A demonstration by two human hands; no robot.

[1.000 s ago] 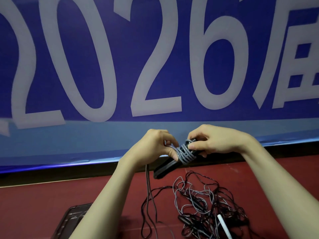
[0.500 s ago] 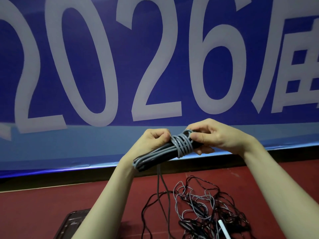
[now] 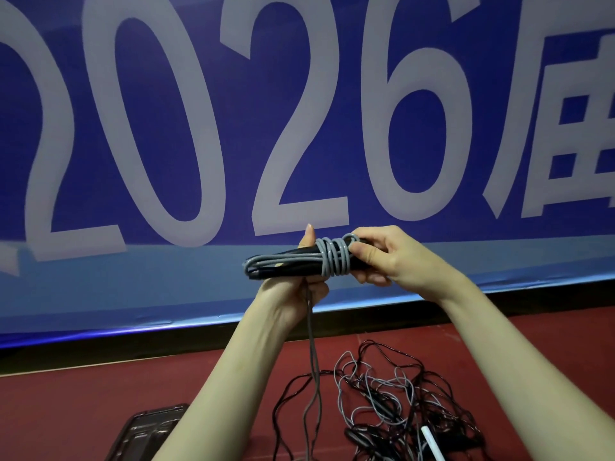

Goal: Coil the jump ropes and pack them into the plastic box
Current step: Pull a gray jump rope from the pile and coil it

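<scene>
1. Head view: both hands are raised in front of a blue banner that carries large pale numerals reading 2026.
2. Between the hands lies a grey jump rope, folded into a bundle that runs roughly level, with black handles showing among the strands.
3. Several turns of the grey cord are wound crosswise around the bundle near its right end — they sit close together, side by side.
4. The right hand grips that right end, fingers curled round it and thumb on the near side, just beside the crosswise turns.
5. The left hand sits under and behind the bundle, its thumb pointing straight up behind the cord; its fingers appear curled about the bundle, though the cord hides most of them.
6. A loose length of the grey cord hangs straight down from the left hand to the red floor.
7. On the floor to the lower right lies a tangled pile of ropes — black and grey cords mixed, with a white handle at its near edge.
8. The plastic box is at the lower left on the floor, dark and translucent, partly hidden by the left forearm and well apart from the held bundle.
</scene>
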